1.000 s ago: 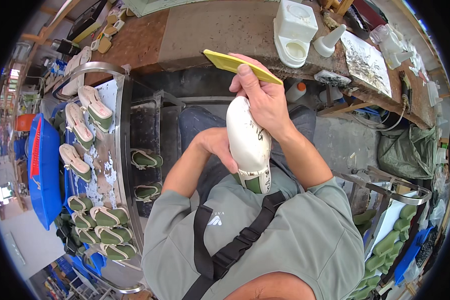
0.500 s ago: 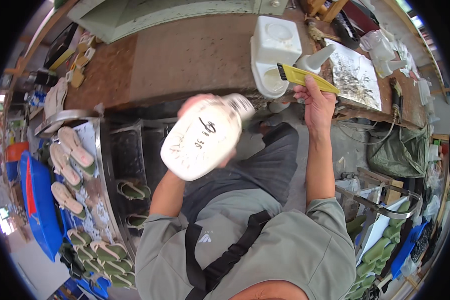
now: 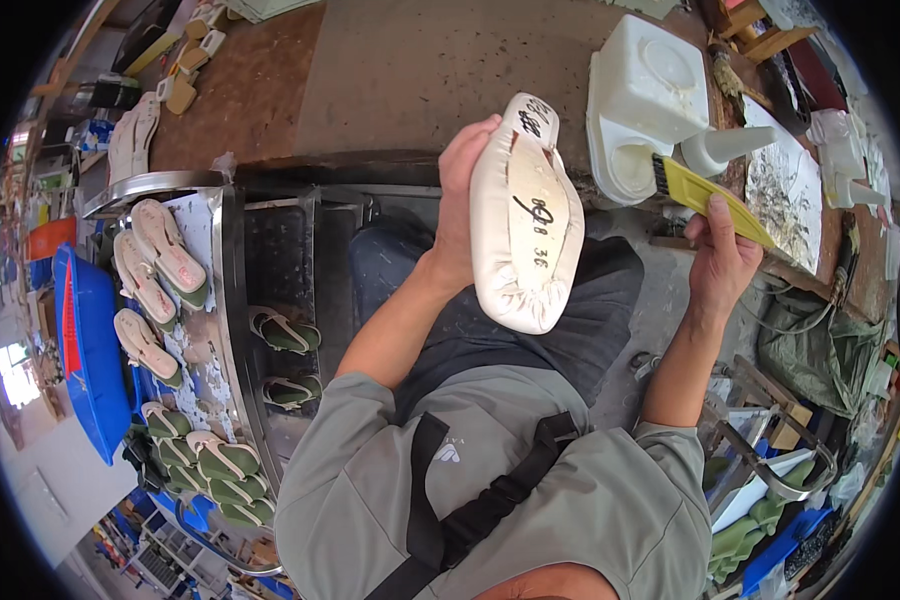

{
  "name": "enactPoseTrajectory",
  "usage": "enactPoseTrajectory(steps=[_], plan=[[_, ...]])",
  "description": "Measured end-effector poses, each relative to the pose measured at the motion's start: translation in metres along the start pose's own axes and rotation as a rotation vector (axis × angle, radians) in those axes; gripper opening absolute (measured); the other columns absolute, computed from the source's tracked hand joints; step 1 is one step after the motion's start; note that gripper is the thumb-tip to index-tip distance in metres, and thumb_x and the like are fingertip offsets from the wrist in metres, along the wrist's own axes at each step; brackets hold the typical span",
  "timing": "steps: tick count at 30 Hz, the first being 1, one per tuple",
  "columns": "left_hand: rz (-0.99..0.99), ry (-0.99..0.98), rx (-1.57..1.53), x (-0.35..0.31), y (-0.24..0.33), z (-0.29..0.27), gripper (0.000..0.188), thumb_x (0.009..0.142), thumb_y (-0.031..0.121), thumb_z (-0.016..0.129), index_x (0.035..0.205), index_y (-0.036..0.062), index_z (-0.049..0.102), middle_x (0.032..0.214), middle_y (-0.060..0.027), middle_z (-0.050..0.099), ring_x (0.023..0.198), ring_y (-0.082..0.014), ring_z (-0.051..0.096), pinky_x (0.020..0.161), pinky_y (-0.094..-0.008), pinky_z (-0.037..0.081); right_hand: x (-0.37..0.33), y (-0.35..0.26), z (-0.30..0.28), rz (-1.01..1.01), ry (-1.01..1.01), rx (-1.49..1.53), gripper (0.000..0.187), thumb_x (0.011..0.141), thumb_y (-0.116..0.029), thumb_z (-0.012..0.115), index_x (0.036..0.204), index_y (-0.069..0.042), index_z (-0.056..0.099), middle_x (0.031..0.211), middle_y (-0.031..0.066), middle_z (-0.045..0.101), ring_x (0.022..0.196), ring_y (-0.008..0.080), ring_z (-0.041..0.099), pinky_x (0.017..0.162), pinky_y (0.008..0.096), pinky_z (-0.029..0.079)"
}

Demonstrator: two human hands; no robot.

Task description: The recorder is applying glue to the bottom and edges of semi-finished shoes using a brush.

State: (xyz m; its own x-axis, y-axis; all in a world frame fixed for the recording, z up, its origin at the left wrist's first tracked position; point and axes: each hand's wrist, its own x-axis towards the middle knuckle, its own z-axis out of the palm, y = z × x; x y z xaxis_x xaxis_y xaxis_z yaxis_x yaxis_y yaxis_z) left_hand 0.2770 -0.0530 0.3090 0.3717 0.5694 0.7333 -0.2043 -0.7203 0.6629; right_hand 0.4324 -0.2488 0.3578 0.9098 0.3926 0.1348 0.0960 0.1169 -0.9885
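My left hand (image 3: 457,190) grips a cream shoe upper (image 3: 547,225) by its side. Its underside faces up, with gathered pleats at the near, rounded end and dark handwriting along the middle. In my right hand (image 3: 722,260) is a yellow-handled brush (image 3: 705,198), pinched between thumb and fingers. Its dark bristles point left, at the rim of the round cup (image 3: 632,172) on a white plastic glue dispenser (image 3: 652,75). Whether they touch the cup cannot be made out. Right beside the cup stands a white bottle with a long nozzle (image 3: 725,148).
The brown workbench (image 3: 390,80) runs across the far side. A stained white sheet (image 3: 785,190) lies at its right. On the left, a metal rack (image 3: 232,290) carries several cream and green slippers (image 3: 165,245), beside a blue bin (image 3: 95,360). More green slippers (image 3: 750,525) sit at lower right.
The shoe upper has moved right and turned, its narrower end now pointing away. The brush stays in my right hand near the cup. The whole view has shifted.
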Motion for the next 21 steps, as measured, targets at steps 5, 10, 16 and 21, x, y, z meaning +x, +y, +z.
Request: enactPoseTrajectory(steps=[5,10,16,21], plan=[[-0.165,-0.123,0.13,-0.006,0.003,-0.007,0.095,0.052,0.019,0.09,0.128,0.0003,0.036,0.117,-0.0128,0.052,0.11,-0.0222,0.052,0.099,-0.0331,0.041,-0.007,0.004,-0.002,0.048,-0.009,-0.114,0.018,0.087,-0.013,0.063,0.098,0.001,0.065,0.069,0.0025,0.06,0.057,0.0068,0.052,0.052,0.0187,0.038],[-0.232,-0.284,0.243,-0.007,0.042,-0.023,0.104,0.056,0.036,0.084,0.136,0.0032,0.025,0.128,-0.0156,0.042,0.122,-0.0272,0.041,0.109,-0.0381,0.024,-0.007,0.01,0.006,0.044,-0.057,-0.114,0.015,0.087,-0.01,0.064,0.097,0.0,0.066,0.073,0.0014,0.061,0.059,0.0052,0.052,0.052,0.0187,0.039],[-0.638,-0.183,-0.147,-0.032,0.029,-0.022,0.087,0.066,0.042,0.07,0.135,0.0066,0.03,0.125,-0.0173,0.046,0.113,-0.0308,0.046,0.1,-0.0433,0.032,-0.003,0.022,0.004,-0.065,-0.106,-0.262,0.012,0.086,-0.006,0.063,0.096,0.001,0.066,0.078,0.0029,0.062,0.063,0.0067,0.053,0.057,0.0214,0.043],[-1.136,-0.067,-0.678,-0.054,0.007,-0.024,0.073,0.074,0.05,0.056,0.133,0.0112,0.037,0.119,-0.0194,0.051,0.102,-0.0342,0.054,0.086,-0.0489,0.045,0.0,0.03,0.007,-0.107,-0.126,-0.358,0.012,0.085,-0.005,0.064,0.095,0.001,0.066,0.078,0.0058,0.063,0.066,0.0092,0.056,0.06,0.023,0.045]])
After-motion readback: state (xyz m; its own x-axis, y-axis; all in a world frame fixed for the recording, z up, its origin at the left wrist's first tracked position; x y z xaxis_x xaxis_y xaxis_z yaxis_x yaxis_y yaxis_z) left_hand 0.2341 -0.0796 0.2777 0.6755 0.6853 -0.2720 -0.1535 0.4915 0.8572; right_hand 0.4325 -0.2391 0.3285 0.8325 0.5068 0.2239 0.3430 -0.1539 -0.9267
